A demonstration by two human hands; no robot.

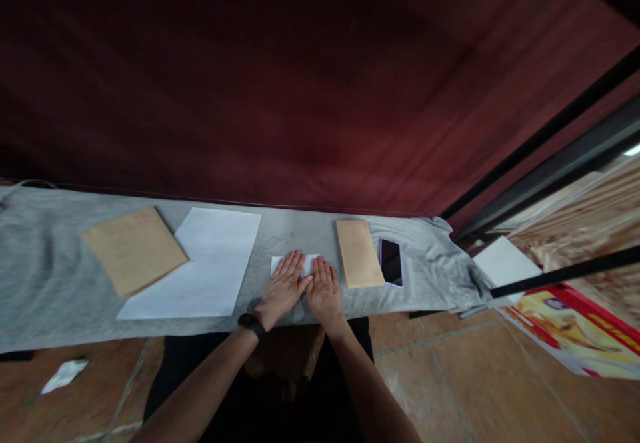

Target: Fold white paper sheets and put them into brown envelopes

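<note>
Bare forearms stretch forward, and look: left hand and right hand lie flat, fingers outstretched, grasping nothing, right over that small white paper rectangle on the grey cloth-covered counter!

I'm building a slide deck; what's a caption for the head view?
Left hand and right hand flat on small white paper, phone to their right.

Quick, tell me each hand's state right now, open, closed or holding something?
Left hand: open, palm down on the small white paper.
Right hand: open, palm down, partly over that same paper.
</note>
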